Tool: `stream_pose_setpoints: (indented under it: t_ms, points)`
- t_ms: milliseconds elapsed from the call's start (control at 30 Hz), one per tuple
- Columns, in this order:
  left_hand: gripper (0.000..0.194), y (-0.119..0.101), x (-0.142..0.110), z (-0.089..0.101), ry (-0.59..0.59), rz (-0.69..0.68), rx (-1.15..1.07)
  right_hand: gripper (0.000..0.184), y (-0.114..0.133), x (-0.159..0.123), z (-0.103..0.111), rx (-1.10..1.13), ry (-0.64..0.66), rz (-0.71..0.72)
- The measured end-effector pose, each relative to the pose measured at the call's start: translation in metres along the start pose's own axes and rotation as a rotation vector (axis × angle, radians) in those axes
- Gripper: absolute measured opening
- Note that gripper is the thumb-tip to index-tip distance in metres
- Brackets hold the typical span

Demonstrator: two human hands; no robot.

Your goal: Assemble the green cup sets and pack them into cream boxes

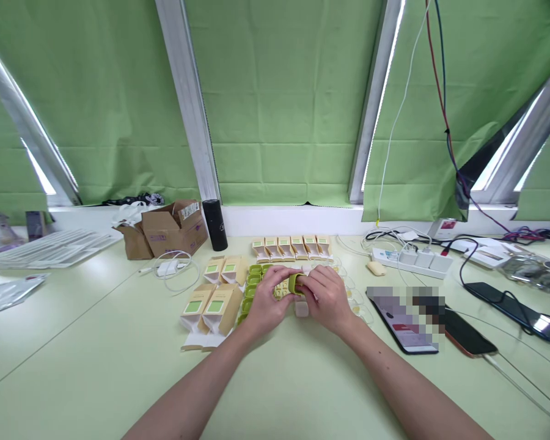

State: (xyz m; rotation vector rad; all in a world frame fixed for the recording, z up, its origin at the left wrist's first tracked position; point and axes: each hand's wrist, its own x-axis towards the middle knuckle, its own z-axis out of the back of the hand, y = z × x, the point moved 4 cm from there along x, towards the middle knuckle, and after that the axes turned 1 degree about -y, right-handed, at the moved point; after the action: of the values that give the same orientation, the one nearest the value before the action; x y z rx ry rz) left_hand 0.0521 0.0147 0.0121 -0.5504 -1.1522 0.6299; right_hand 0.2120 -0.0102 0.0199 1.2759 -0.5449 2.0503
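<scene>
Held between both hands is a small green case (294,283), its open side turned toward the right. The thumb and fingers of my left hand (269,302) pinch its left side. My right hand (329,300) has its fingers closed at the right edge, some of them at or inside the opening; their exact grip is partly hidden. Just below the hands stands a small white block-like piece (301,307). Left of my left hand lie several similar green cases (250,292) in rows. Clear plastic pieces (360,299) are spread on the table to the right of my right hand.
Open cream cartons (222,308) stand at the left, and a row of others (292,249) at the back. Farther out are a cardboard box (176,229), a black bottle (215,225), a white cable (176,267), a phone (401,327) and a power strip (415,261).
</scene>
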Motion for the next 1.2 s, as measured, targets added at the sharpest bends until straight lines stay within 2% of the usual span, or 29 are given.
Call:
stream_pose_setpoints:
  t_ms: [167,267,433,600,767,900,967,1100,1200]
  points:
    - [0.051,-0.002,0.001,0.001,-0.007,-0.015,0.032,0.02,-0.001,0.001,0.004,0.007,0.059,0.035]
    - [0.049,-0.001,0.001,0.005,-0.06,-0.004,0.052,0.029,-0.001,0.001,0.006,0.052,0.062,0.043]
    - [0.046,0.003,0.001,0.011,-0.156,0.021,0.105,0.047,-0.004,-0.001,0.009,0.143,-0.02,-0.019]
    - [0.044,0.002,0.001,0.008,-0.124,-0.063,0.17,0.067,-0.005,-0.004,0.003,0.191,0.025,-0.046]
    - [0.045,-0.003,0.001,0.005,-0.11,-0.076,0.169,0.069,-0.005,-0.007,-0.003,0.325,0.068,-0.102]
    - [0.056,-0.006,0.0,0.006,-0.14,-0.03,0.116,0.063,-0.008,-0.007,-0.005,0.427,0.04,-0.245]
    - [0.049,-0.006,0.0,0.007,-0.15,-0.027,0.097,0.058,-0.011,-0.007,-0.006,0.474,0.009,-0.312]
    - [0.015,0.002,0.0,0.009,-0.195,0.05,0.1,0.053,-0.013,-0.009,-0.008,0.551,-0.034,-0.408]
    - [0.01,0.009,0.0,0.008,-0.211,0.113,0.107,0.052,-0.013,-0.01,-0.01,0.561,-0.034,-0.441]
